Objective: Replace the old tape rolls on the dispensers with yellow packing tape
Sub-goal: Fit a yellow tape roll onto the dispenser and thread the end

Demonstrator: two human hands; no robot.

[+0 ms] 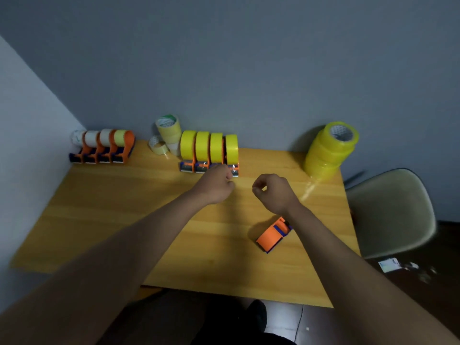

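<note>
A person is standing at a wooden table [124, 210] pushed into a corner, both bare arms stretching out over it. The left hand [216, 184] is reaching to the front of a row of four dispensers [209, 166] carrying bright yellow rolls [208, 146], its fingers curling in at the base of the rightmost one; whether they are actually pinching anything there is hard to tell, since the fingertips are hiding behind the knuckles. The right hand [272, 192] is hovering just right of that row, thumb and forefinger drawing together in a loose curl, and nothing is showing between them.

Well to the left of the yellow row, against the wall, a second row of four dispensers [103, 150] is sitting with paler, whitish rolls [99, 138] on it (the rightmost looking faintly yellow). Between the two rows, a small heap of pale loose rolls [167, 135] is leaning by the wall. Far to the right of the yellow row, at the table's back corner, a stack of yellow tape [329, 149] is leaning slightly. Nearer the person than the yellow row, under the right forearm, an orange and blue dispenser [271, 236] is lying without a roll, tilted on its side.

A pale chair [393, 210] is standing beyond the table's right edge, with scraps of paper [389, 265] lying on the dark floor beside it.
</note>
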